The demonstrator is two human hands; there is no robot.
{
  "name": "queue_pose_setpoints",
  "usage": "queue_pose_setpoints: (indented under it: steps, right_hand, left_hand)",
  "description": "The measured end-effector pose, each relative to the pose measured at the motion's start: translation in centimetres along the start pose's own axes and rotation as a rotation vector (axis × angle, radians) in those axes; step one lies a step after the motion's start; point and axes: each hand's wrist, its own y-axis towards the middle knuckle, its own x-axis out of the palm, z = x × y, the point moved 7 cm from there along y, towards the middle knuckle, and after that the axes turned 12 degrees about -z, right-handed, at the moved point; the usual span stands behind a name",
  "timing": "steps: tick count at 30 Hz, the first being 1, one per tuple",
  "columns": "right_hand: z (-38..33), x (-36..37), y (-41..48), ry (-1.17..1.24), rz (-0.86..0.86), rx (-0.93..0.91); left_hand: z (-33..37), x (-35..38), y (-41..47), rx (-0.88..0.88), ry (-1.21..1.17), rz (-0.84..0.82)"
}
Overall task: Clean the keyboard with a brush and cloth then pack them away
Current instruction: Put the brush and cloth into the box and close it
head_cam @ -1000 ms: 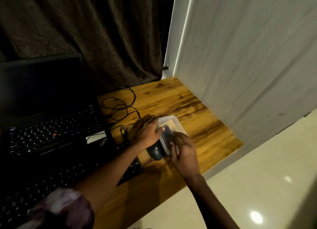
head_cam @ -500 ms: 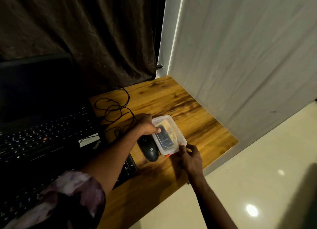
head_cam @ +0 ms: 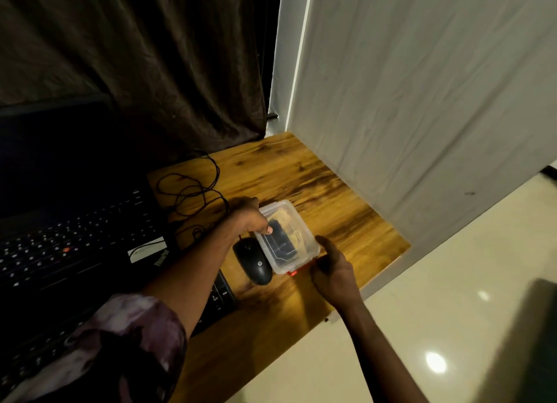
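A clear plastic box (head_cam: 294, 221) with its lid on and a red clip (head_cam: 297, 270) at its near end sits on the wooden desk (head_cam: 331, 191). A dark object and something yellowish show through the lid. My left hand (head_cam: 250, 217) grips the box's far left corner, thumb on the lid. My right hand (head_cam: 333, 268) holds the near right corner by the red clip. The external black keyboard (head_cam: 218, 300) lies at the lower left, mostly hidden under my left arm.
A black HP mouse (head_cam: 254, 262) lies just left of the box, its cable (head_cam: 187, 191) coiled behind. An open laptop (head_cam: 69, 227) stands at the left. A dark curtain and a white sheet hang behind. The desk's right edge drops to a tiled floor.
A second ago both hands were over the box with a dark object. Now the lid is on, my left hand is at the far corner and my right has drawn back to the near clip.
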Motion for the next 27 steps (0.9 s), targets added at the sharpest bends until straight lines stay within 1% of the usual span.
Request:
queue_pose_setpoints:
  steps: [2,3,4,5,6,7,9,11,13,14,17,20,23,27]
  right_hand:
    - [-0.2,-0.4,0.1,-0.05,0.024,-0.11]
    - [-0.1,-0.4,0.3,-0.046,0.002,-0.095]
    - [0.0,-0.4,0.5,-0.022,-0.053,-0.038]
    - [0.2,-0.1,0.7,0.081,-0.121,0.033]
    - [0.8,0.0,1.3,0.146,-0.153,0.089]
    - [1.4,-0.1,1.8,0.136,-0.166,0.118]
    - [2.2,-0.4,2.0,0.055,-0.179,0.104]
    - [4.4,-0.1,2.7,-0.098,-0.209,0.062]
    - [3.0,-0.7,2.4,-0.295,-0.19,0.041]
    - [0.7,-1.3,1.6,-0.352,-0.177,0.039]
    - [-0.1,-1.3,1.2,-0.496,-0.197,0.062]
    - [0.1,-1.5,1.7,-0.522,-0.151,0.068]
    - [0.1,-1.6,2.1,-0.538,-0.152,0.087]
    - [-0.8,-1.8,2.4,-0.575,-0.151,0.054]
  left_hand:
    - [-0.1,-0.2,0.0,-0.015,0.033,0.003]
    - [-0.2,-0.2,-0.1,-0.017,0.04,0.007]
    - [-0.1,-0.1,-0.1,-0.019,0.04,0.012]
    - [0.0,-0.1,-0.2,-0.017,0.056,0.032]
    - [0.1,-0.1,-0.2,-0.016,0.093,0.064]
    - [0.4,-0.2,-0.3,-0.011,0.137,0.105]
    - [0.8,-0.3,-0.5,0.004,0.191,0.161]
    - [0.9,-0.3,-0.5,0.013,0.189,0.175]
    - [0.8,-0.4,-0.4,0.017,0.178,0.184]
    - [0.8,-0.4,-0.5,0.02,0.175,0.188]
    - [0.8,-0.3,-0.6,0.017,0.182,0.197]
    - [0.8,-0.2,-0.7,0.004,0.219,0.199]
    - [0.7,-0.1,-0.7,-0.009,0.237,0.186]
    - [0.8,-0.2,-1.3,-0.019,0.266,0.201]
